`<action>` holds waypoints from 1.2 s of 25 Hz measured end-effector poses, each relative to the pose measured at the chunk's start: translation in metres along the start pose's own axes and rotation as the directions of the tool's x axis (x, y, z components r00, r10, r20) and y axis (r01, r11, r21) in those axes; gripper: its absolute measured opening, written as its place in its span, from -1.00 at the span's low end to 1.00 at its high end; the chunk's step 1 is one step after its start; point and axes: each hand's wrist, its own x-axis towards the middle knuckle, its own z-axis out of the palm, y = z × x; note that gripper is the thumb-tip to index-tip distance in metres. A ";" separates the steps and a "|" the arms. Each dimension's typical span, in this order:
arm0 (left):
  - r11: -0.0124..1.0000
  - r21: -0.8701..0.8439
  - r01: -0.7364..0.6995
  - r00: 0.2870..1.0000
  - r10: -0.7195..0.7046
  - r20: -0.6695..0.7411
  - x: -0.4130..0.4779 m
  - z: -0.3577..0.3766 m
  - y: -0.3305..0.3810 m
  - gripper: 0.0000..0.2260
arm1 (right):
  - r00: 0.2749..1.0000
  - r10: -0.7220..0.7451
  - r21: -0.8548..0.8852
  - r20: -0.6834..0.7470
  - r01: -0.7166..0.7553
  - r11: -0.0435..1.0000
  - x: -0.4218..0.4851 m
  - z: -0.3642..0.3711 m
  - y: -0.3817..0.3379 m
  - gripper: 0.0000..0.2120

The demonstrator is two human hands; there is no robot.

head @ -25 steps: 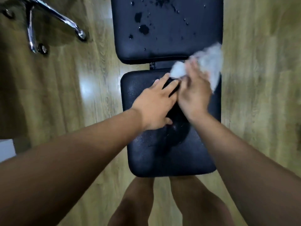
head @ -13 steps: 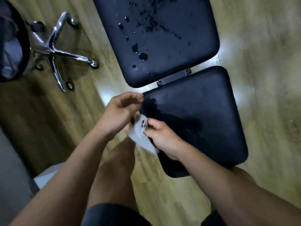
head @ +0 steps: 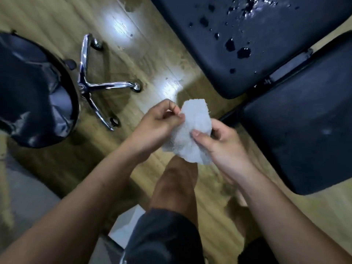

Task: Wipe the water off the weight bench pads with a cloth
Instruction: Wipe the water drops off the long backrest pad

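two hands hold one white cloth (head: 192,130) in the air above the wooden floor (head: 144,54), off the near-left corner of the bench. from my remote seat i see the left hand (head: 158,124) pinching the cloth's upper left edge between thumb and fingertips, fingers curled in tight, while the right hand (head: 222,143) grips its right side with the thumb pressed across the front. the cloth is crumpled and hangs loosely between them, its lower edge over the person's bare knee (head: 177,180).

to the right lies the seat pad (head: 301,126), dark and dull, with no standing drops that i can make out, only faint smears. beyond a narrow gap with a metal hinge bracket (head: 285,67) sits the back pad (head: 266,35), which carries a scatter of water drops (head: 242,52), some large and dark, some tiny and glinting, thickest toward the top edge of the view.

on the left stands a swivel stool (head: 32,88) with a shiny black seat and a chrome star base (head: 95,82) on castors, well apart from the bench. dark shorts (head: 162,235) show at the bottom of the view, and light glares off the floorboards.
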 end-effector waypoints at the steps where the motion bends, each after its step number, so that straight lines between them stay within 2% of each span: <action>1: 0.998 -0.057 0.004 1.000 -0.003 0.013 -0.002 -0.009 0.002 -0.84 | 0.998 -0.064 -0.067 -0.022 0.062 0.996 0.000 0.004 -0.004 -0.89; 3: 0.982 -0.186 -0.022 0.996 0.037 0.077 -0.006 -0.016 0.004 -0.88 | 0.988 -0.149 -0.129 -0.040 0.143 0.981 0.000 0.000 -0.006 -0.91; 5: 0.959 -0.269 -0.092 0.987 0.124 0.105 -0.008 -0.010 0.003 -0.88 | 0.975 -0.209 -0.117 -0.076 0.199 0.973 -0.007 -0.011 -0.005 -0.94; 7: 0.944 -0.298 -0.141 0.980 0.175 0.090 -0.011 0.003 0.003 -0.83 | 0.965 -0.225 0.018 -0.134 0.229 0.973 -0.017 -0.023 0.001 -0.95; 8: 0.952 -0.243 -0.186 0.975 0.210 0.076 -0.012 0.007 0.000 -0.80 | 0.971 -0.198 0.125 -0.136 0.215 0.969 -0.024 -0.025 0.003 -0.96; 9: 0.961 -0.057 -0.271 0.961 0.273 0.049 -0.015 0.011 -0.006 -0.78 | 0.976 -0.181 0.197 -0.122 0.203 0.959 -0.031 -0.026 0.007 -0.98; 10: 0.890 0.294 -0.347 0.933 0.360 0.014 -0.020 0.015 -0.012 -0.76 | 0.972 -0.193 0.202 -0.133 0.217 0.955 -0.037 -0.025 0.012 -0.96; 11: 0.745 0.541 -0.390 0.890 0.455 0.015 -0.028 0.018 -0.017 -0.77 | 0.957 -0.236 0.127 -0.171 0.259 0.957 -0.041 -0.023 0.020 -0.92; 12: 0.683 0.587 -0.434 0.865 0.499 0.058 -0.038 0.023 -0.021 -0.81 | 0.931 -0.298 0.027 -0.211 0.310 0.950 -0.046 -0.020 0.029 -0.89; 13: 0.753 0.487 -0.442 0.885 0.454 0.102 -0.049 0.032 -0.023 -0.86 | 0.900 -0.360 -0.047 -0.247 0.360 0.932 -0.054 -0.017 0.037 -0.90; 14: 0.869 0.311 -0.384 0.923 0.358 0.141 -0.061 0.042 -0.026 -0.88 | 0.874 -0.406 -0.084 -0.266 0.399 0.913 -0.063 -0.015 0.046 -0.93; 15: 0.940 0.173 -0.294 0.948 0.263 0.178 -0.073 0.052 -0.029 -0.86 | 0.856 -0.438 -0.096 -0.275 0.428 0.899 -0.074 -0.014 0.056 -0.95; 16: 0.966 0.084 -0.244 0.953 0.223 0.206 -0.083 0.059 -0.033 -0.83 | 0.843 -0.455 -0.090 -0.285 0.449 0.889 -0.085 -0.014 0.063 -0.93; 19: 0.948 0.110 -0.297 0.922 0.256 0.290 -0.106 0.073 -0.034 -0.69 | 0.860 -0.435 0.000 -0.268 0.451 0.892 -0.120 -0.023 0.081 -0.82; 21: 0.953 0.085 -0.292 0.931 0.262 0.255 -0.115 0.080 -0.034 -0.75 | 0.894 -0.398 0.042 -0.205 0.414 0.909 -0.139 -0.025 0.087 -0.77; 24: 0.982 -0.063 -0.177 0.965 0.186 0.184 -0.125 0.088 -0.031 -0.81 | 0.936 -0.316 0.256 -0.156 0.347 0.902 -0.163 -0.029 0.096 -0.75; 25: 0.982 -0.138 -0.129 0.967 0.156 0.201 -0.127 0.089 -0.029 -0.82 | 0.931 -0.291 0.341 -0.221 0.353 0.871 -0.163 -0.034 0.102 -0.78; 27: 0.960 -0.281 -0.011 0.949 0.099 0.299 -0.132 0.090 -0.026 -0.81 | 0.881 -0.182 0.391 -0.438 0.368 0.843 -0.150 -0.047 0.117 -0.83; 28: 0.942 -0.330 0.062 0.930 0.066 0.360 -0.134 0.090 -0.025 -0.78 | 0.874 -0.126 0.413 -0.470 0.344 0.843 -0.142 -0.049 0.121 -0.81; 30: 0.932 -0.338 0.131 0.892 0.038 0.450 -0.135 0.088 -0.029 -0.65 | 0.952 -0.063 0.592 -0.299 0.237 0.771 -0.132 -0.048 0.122 -0.64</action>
